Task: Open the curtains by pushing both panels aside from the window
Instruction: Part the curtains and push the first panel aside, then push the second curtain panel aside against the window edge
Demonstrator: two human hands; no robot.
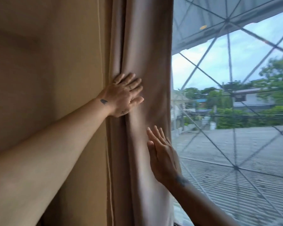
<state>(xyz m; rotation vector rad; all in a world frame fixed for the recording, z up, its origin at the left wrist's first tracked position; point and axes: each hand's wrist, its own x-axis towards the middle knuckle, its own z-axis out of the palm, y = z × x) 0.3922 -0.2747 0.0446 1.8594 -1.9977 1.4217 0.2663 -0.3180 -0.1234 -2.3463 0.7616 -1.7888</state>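
A beige curtain panel (147,46) hangs bunched in folds against the left side of the window (235,95). My left hand (122,97) lies flat on the folds at mid height, fingers spread, pressing the cloth toward the wall. Lower down, my right hand (162,155) is open with its palm against the curtain's right edge, fingers pointing up. Neither hand grips the cloth. No second panel is in view.
A tan wall (47,79) fills the left half. The window glass carries a diamond-pattern metal grille (235,167). Outside are a corrugated roof (235,185), trees, houses and an awning overhead.
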